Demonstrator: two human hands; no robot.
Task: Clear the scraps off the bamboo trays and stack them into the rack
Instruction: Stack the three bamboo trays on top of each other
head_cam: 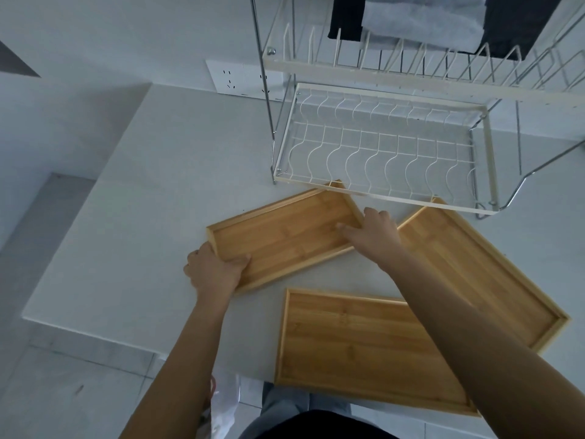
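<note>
Both hands clamp the far tray [285,236] by its short ends: left hand [215,267] on the near-left end, right hand [370,232] on the far-right end. Its far corner lies under the rack [380,147] front rim. Open counter [142,201] spreads left; two other trays [357,346] [474,270] crowd the right.

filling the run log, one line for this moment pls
left hand + right hand: gripping left tray | other two trays: on counter | rack: empty | scraps: none seen
</note>
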